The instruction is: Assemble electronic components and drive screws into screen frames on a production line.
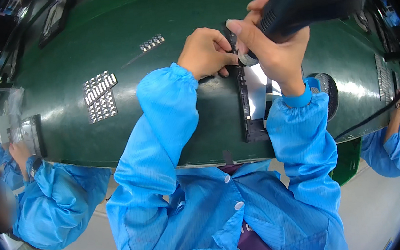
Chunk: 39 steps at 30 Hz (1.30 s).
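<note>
I see the right grip (277, 51) wrapped firmly around a black handheld tool (314, 3), whose thick vented body rises up and to the right of the fingers. The left grip (204, 53) sits just beside it, thumb and fingers drawn together at the far part of the left edge of a dark frame (245, 103); I cannot tell from here whether they pinch anything. That frame lies flat on the green table (170, 123), below both grips and running toward the wearer, with a shiny silver panel (257, 94) inside it, partly covered by the right hand and sleeve.

Something pale and curved shows just under the right grip's fingers, but I can't make out what it is. A blue wristband (298, 98) circles that wrist. To the right of it I get a round black object (333, 99), partly behind the sleeve. Well to the left of the left grip lies a group of black-and-white cards (103, 108), and a smaller checkered strip (152, 43) is nearer, up and to its left. Farther out on that side, a co-worker's hand (19, 154) shows.
</note>
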### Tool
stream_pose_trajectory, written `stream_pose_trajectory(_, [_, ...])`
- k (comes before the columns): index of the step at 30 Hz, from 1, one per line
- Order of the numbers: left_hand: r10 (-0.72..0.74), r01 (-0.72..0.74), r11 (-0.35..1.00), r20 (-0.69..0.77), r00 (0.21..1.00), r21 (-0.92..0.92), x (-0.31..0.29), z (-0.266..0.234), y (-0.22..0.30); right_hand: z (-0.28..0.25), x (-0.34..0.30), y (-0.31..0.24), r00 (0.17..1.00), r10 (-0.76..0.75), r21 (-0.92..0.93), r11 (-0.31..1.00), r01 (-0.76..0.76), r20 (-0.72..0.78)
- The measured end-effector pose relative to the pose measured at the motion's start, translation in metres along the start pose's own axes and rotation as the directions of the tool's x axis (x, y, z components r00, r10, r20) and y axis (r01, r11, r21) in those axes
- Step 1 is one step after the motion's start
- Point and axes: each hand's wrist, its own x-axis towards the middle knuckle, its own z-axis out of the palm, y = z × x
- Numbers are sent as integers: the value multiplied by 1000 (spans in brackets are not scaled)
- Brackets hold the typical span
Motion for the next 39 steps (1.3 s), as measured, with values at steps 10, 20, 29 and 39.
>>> stream_pose_trajectory(10, [315, -63, 843, -397, 862, 534, -23, -57, -25, 4, -5, -9, 992, 125, 87, 989, -122, -35])
stream_pose_trajectory(20, [223, 19, 824, -355, 908, 566, -39, -88, -32, 7, -7, -11, 991, 125, 50, 991, -122, -54])
stream_pose_trajectory(29, [386, -272, 855, -191, 903, 441, -34, -56, -29, -68, 1, -48, 969, -164, -19, 986, 163, -184])
stream_pose_trajectory(39, [270, -32, 779, -290, 918, 626, -34, -52, -14, -174, -41, -46, 894, -37, -80, 997, 1, -446])
